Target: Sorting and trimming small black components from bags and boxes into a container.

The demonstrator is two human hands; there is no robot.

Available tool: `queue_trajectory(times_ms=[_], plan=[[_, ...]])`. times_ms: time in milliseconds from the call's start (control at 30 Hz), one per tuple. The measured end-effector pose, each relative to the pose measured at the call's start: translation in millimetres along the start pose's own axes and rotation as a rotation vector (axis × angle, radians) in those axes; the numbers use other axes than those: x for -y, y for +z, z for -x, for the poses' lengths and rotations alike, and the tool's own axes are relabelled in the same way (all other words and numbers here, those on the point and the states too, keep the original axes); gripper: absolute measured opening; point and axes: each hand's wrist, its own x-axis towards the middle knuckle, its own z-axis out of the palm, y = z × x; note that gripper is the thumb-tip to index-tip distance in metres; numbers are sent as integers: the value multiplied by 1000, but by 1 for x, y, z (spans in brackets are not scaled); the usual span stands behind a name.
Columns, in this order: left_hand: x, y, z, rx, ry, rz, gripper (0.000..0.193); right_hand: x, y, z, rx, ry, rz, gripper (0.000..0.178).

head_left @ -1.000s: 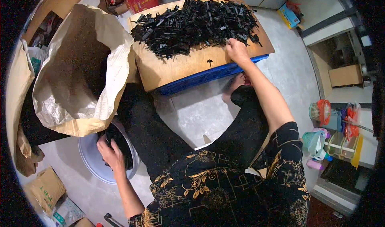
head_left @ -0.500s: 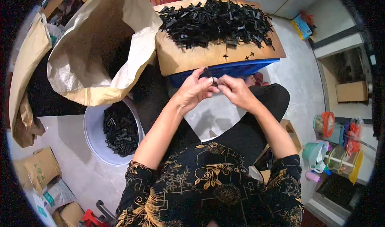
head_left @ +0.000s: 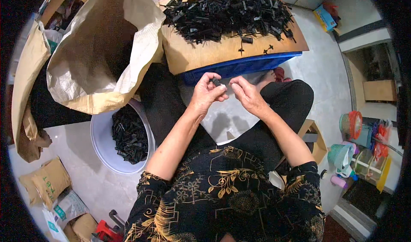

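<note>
My left hand [head_left: 207, 93] grips a small black plastic part [head_left: 216, 82] between thumb and fingers, above my lap. A short gap to its right, my right hand [head_left: 249, 97] is closed in a pinch; anything between its fingertips is too small to make out. Ahead of both hands, a heap of black plastic parts [head_left: 227, 15] covers the far side of a wooden board [head_left: 192, 56]. A few loose pieces lie near the board's front edge. Left of my legs stands a white bucket [head_left: 101, 135] holding many black parts [head_left: 128, 135].
The board rests on a blue bin [head_left: 239, 66]. A large open woven sack [head_left: 94, 94] stands at the left, beside the bucket. Packed bags [head_left: 51, 182] lie at the lower left. At right are a cardboard box [head_left: 319, 143] and baskets [head_left: 344, 126].
My hands have drawn slightly apart, leaving the black part in the left hand. A black piece now lies near the heap's front edge. The view has shifted a little.
</note>
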Motion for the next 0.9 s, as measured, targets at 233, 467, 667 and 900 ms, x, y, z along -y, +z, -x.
queue_trajectory(times_ms=[233,467,667,900], plan=[[11,7,-4,-27,74,-390,27,-6,6,-7,62,-31,-15,23],[13,12,-5,-127,44,-549,23,3,3,-13,176,79,39,22],[17,10,-8,-135,1,-668,23,-18,11,-15,153,18,54,22],[42,0,-16,-267,386,-1005,23,-29,23,-21,78,25,128,17]])
